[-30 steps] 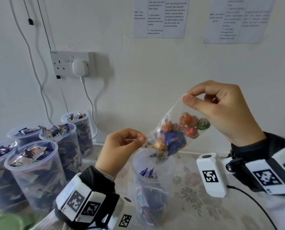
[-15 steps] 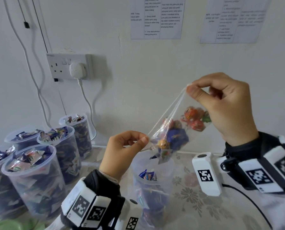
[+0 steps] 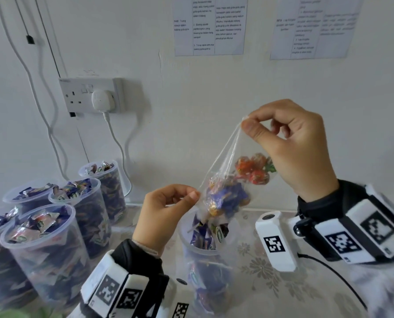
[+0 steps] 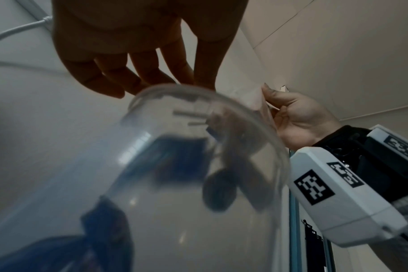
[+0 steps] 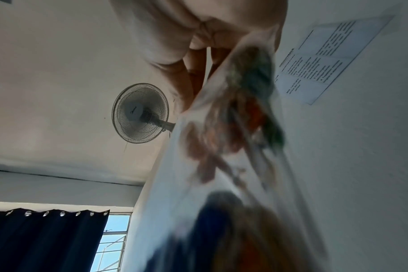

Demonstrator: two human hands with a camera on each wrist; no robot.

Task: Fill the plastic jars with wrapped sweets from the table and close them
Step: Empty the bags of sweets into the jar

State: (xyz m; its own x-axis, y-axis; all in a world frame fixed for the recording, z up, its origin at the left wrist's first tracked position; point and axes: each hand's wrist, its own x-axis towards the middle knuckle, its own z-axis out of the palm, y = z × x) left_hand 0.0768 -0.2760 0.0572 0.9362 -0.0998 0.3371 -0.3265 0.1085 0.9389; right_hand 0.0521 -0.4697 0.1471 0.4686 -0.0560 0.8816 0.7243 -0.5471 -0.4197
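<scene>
bag tipped over the open jar

clear bag of sweets (image 3: 228, 191) hanging slanted in the air, top corner up high on the right, open mouth down low on the left. long way of the bag running from up-right to down-left. mouth sitting right above the open jar (image 3: 205, 255) on the table (image 3: 260, 271), just over the rim. some blue sweets already in that jar, poking up near the top. red and orange sweets bunched in the high end of the bag, blue ones lower, near the mouth.

right hand (image 3: 292, 148) up high, thumb and finger pinching the top corner of the bag. left hand (image 3: 166, 210) lower and nearer the jar, thumb and finger pinching the bag edge by the mouth, other fingers curled in.

from the left wrist view, jar rim (image 4: 207, 117) close under the left fingers (image 4: 151, 73).

probably more lifting of the high corner needed, so the sweets slide down and out. mouth likely best kept over the rim, or sweets may fall on the table.

off to the left, five more jars (image 3: 42, 244) heaped with sweets, no lids on. wall socket (image 3: 91, 95) behind.
</scene>
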